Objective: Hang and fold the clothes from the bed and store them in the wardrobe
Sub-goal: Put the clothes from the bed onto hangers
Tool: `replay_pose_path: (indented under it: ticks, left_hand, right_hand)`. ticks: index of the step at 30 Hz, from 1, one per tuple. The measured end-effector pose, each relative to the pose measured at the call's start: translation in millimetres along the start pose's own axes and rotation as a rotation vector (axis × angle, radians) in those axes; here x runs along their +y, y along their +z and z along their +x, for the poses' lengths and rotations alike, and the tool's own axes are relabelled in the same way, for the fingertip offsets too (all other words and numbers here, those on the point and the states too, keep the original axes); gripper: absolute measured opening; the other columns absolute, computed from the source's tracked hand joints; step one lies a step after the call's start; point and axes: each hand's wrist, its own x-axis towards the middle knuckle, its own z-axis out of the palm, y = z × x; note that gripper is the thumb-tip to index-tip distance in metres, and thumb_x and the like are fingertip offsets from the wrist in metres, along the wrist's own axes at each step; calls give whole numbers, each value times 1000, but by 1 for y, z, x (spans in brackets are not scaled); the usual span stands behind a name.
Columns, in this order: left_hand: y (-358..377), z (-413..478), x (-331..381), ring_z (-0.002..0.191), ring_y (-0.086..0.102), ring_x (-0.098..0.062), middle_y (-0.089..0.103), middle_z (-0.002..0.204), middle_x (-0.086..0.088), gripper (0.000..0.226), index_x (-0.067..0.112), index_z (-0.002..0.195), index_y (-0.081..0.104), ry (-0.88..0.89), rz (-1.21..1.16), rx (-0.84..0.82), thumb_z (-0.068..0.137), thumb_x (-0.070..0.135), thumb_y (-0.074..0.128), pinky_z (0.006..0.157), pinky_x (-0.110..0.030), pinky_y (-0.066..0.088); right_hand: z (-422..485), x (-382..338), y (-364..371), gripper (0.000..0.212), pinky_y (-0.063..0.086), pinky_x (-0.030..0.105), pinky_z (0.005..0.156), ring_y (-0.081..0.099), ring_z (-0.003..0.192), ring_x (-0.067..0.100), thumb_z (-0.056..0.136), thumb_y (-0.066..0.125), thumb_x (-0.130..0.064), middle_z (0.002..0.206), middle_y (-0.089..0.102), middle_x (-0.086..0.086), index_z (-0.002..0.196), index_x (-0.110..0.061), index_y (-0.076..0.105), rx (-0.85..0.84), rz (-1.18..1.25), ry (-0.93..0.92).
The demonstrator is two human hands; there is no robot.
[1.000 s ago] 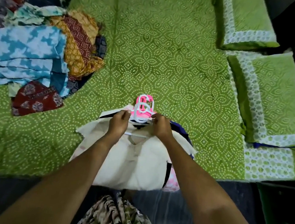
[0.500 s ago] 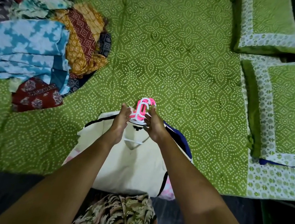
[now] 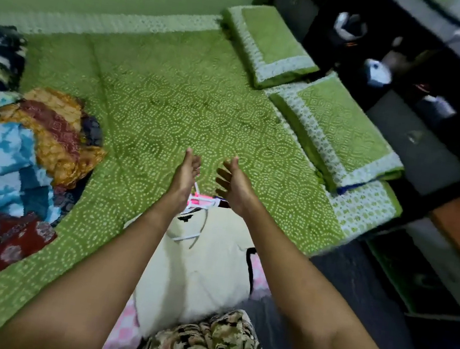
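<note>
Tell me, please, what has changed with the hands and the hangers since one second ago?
The left hand and right hand let go of the pink hangers and moved forward above the bed, both open. The hangers, the cream garment and the clothes pile stayed where they were.

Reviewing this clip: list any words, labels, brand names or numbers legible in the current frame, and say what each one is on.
No text can be read in this frame.
On the cream garment and the pink hanger: no label or print shows.
On the clothes pile: patterns only, no letters.
On the shelf objects: too blurred to tell whether they carry labels.
</note>
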Motion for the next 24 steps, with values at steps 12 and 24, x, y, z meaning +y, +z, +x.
replay_pose_path:
  ticks: [12,24]
  left_hand:
    - [232,-171,21,134,37,-25,41,144,-11,56,6,139,38,160,101,-751,101,41,16,107,-32,26]
    - [463,-463,-101,106,48,-15,52,132,-13,53,4,132,47,83,263,-1565,101,39,22,69,-17,36]
  right_hand:
    - [-255,-65,-176,55,38,38,92,53,112,21,100,26,-47,134,51,7,140,-12,40,565,275,-556]
    - [-578,23,-392,55,36,46,102,43,130,30,100,27,-46,142,45,13,142,-11,37,1366,467,-877]
